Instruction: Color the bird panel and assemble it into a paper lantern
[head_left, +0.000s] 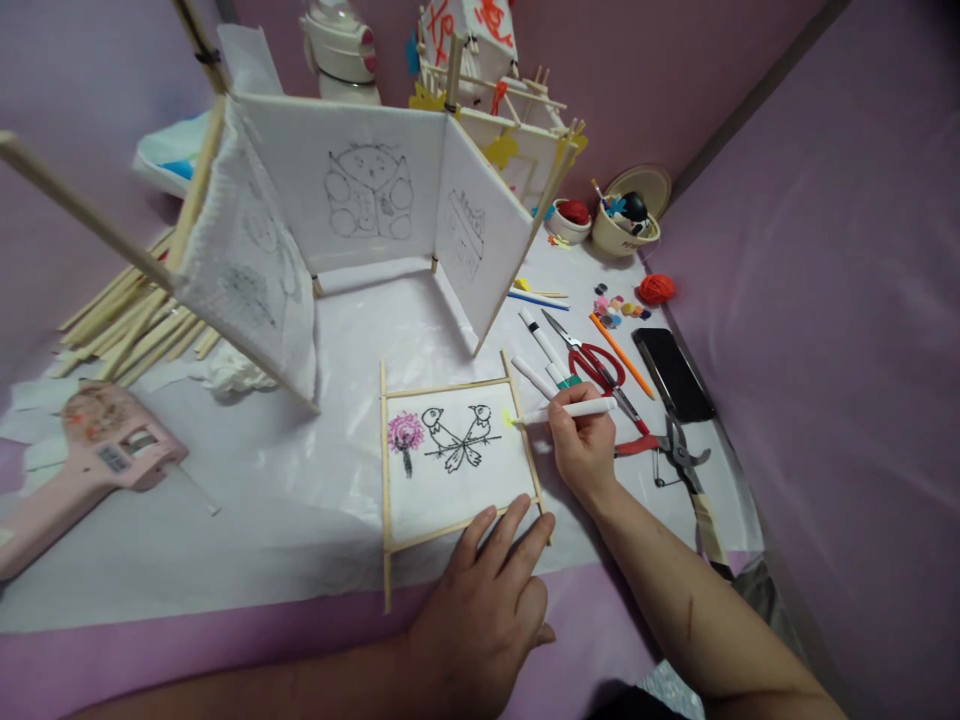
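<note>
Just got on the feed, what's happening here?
A person's right hand holds a white marker, its tip near a small yellow patch on a stick-framed panel. The left hand rests on the frame's lower edge. The panel already shows two outlined birds and a pink flower with a black stem.

Panel [463, 480]: white ground bearing black line-drawn birds, a scribbled pink-magenta bloom on a black stem, and a small yellow patch. Scissors [596, 366] with red handles; yarn ball [657, 289], orange-red; glue gun [101, 460], pale pink with brownish blotches.
</note>
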